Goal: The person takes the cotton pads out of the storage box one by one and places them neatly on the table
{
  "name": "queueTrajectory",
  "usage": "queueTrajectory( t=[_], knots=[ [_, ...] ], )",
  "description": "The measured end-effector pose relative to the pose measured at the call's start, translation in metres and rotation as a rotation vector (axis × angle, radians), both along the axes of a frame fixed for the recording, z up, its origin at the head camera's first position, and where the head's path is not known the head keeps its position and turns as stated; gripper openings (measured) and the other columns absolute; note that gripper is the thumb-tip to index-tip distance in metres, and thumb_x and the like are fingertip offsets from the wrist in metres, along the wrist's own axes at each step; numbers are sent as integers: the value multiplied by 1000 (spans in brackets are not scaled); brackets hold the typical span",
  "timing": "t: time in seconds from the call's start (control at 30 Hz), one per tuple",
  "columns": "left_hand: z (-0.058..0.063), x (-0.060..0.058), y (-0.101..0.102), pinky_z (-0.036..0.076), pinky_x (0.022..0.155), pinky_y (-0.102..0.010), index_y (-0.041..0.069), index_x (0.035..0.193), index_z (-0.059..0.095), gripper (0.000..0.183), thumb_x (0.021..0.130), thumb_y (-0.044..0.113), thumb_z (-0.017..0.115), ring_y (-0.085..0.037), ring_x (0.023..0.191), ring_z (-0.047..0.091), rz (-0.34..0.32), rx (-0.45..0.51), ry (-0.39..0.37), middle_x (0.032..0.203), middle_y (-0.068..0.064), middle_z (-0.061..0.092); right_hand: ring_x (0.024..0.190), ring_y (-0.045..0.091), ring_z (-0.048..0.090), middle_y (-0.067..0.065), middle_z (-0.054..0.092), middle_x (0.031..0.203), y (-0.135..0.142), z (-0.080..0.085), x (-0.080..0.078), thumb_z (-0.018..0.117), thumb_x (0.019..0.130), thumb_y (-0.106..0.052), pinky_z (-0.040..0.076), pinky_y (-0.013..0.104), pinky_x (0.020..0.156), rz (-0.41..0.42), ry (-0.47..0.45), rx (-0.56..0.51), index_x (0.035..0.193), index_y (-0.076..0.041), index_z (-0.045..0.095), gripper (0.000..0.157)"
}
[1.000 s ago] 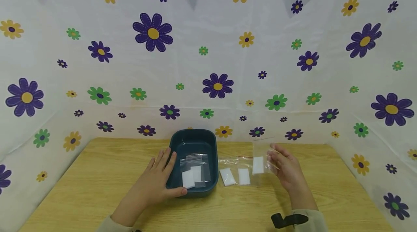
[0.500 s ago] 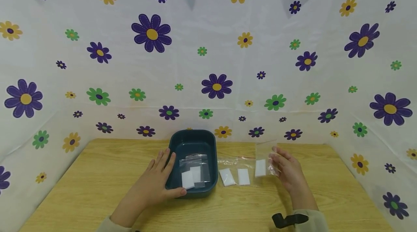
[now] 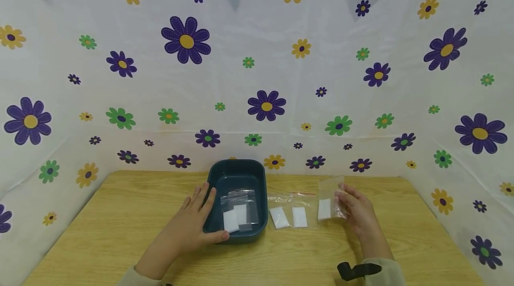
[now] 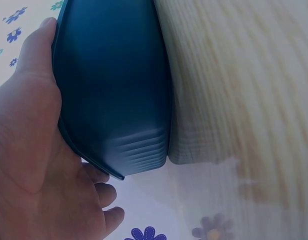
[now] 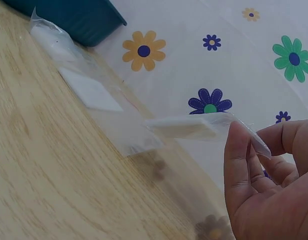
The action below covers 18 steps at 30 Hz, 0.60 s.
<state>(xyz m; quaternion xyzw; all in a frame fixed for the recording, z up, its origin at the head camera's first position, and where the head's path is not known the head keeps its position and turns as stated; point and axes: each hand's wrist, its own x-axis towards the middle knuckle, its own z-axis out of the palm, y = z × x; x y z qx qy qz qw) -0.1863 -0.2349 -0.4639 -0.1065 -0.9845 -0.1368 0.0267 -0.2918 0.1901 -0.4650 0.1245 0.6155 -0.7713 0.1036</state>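
In the head view my left hand [image 3: 188, 219] rests on the left side of a dark teal box [image 3: 263, 201], its fingers spread along the rim and its thumb on the front edge. Two clear zip bags [image 3: 250, 219] with white rectangular pieces lie overlapping inside the box. My right hand [image 3: 363, 212] pinches another clear zip bag [image 3: 324, 209] by its right edge, holding it above the table with a white piece inside. In the right wrist view this held zip bag [image 5: 179, 126] is between thumb and fingers, seen nearly edge-on.
Right of the box, more clear zip bags lie side by side on the wooden table [image 3: 261, 259], with a white piece on the left [image 3: 279, 217] and another white piece [image 3: 299, 217] beside it. A flower-patterned curtain [image 3: 225, 80] encloses the back and sides.
My right hand has moved slightly to the right and down with the pinched zip bag, away from the bags on the table. My left hand stays on the box.
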Motion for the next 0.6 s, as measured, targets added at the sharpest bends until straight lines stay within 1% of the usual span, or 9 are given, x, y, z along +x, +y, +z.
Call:
queueTrajectory(
  t=[0.13, 0.2, 0.27, 0.43, 0.6],
  knots=[
    [-1, -2, -1, 18, 119, -62, 6, 159, 21, 120, 75, 86, 54, -41, 153, 6, -4, 4, -4, 167, -19, 7, 90, 3, 59, -14, 67, 96, 3, -3, 0, 62, 99, -18, 51, 15, 79, -1, -9, 7, 139, -17, 56, 41],
    [-1, -1, -1, 18, 119, -62, 7, 159, 20, 120, 75, 86, 54, -41, 153, 6, -6, 4, -8, 167, -18, 7, 89, 3, 59, -14, 67, 95, 4, -5, 0, 62, 99, -18, 51, 16, 79, 2, -5, 30, 138, -17, 57, 39],
    [-1, -1, -1, 18, 118, -63, 6, 159, 20, 120, 76, 85, 56, -42, 153, 7, -11, 8, -3, 167, -19, 8, 88, 3, 59, -15, 67, 93, 5, -7, 0, 61, 100, -16, 51, 17, 79, 8, 2, 64, 140, -15, 55, 41],
    [1, -1, 0, 19, 118, -64, 6, 159, 20, 120, 76, 84, 56, -42, 152, 7, -15, 5, 4, 167, -20, 8, 85, 3, 58, -15, 66, 91, 8, -10, 0, 62, 99, -17, 51, 19, 74, 12, 18, 181, 147, -6, 47, 51],
    [2, -1, 1, 18, 118, -62, 6, 159, 19, 120, 76, 85, 55, -41, 153, 6, -8, 8, -14, 167, -19, 7, 82, 1, 59, -14, 66, 97, 9, -10, 1, 62, 97, -13, 52, 18, 69, 15, 36, 244, 146, -1, 45, 53]
  ],
)
